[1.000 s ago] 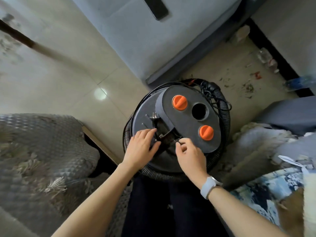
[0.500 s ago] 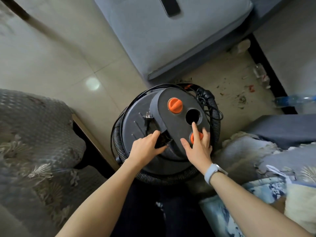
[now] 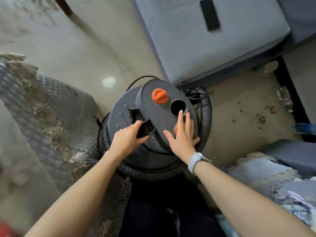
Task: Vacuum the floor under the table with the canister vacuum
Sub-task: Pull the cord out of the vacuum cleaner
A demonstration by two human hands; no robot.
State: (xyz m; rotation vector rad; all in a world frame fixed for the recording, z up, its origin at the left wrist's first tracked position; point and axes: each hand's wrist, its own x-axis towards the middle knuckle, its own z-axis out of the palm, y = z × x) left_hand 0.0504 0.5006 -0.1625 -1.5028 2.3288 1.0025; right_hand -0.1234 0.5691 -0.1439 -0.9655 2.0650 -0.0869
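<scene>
The left hand point(image 3: 126, 142) gripped a black latch point(image 3: 144, 129) on the canister vacuum point(image 3: 153, 120), which stood on the floor by the sofa point(image 3: 213, 53); the right hand point(image 3: 182, 135) lay flat, fingers straight, over an orange knob point(image 3: 176, 129).

bare forearms | pale grey wristband point(image 3: 195, 161) on right wrist; dark trousers point(image 3: 164, 211)

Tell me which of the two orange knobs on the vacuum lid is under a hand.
The nearer orange knob, mostly covered by the right hand resting flat on it. The farther orange knob, beyond the round hole, is untouched.
</scene>
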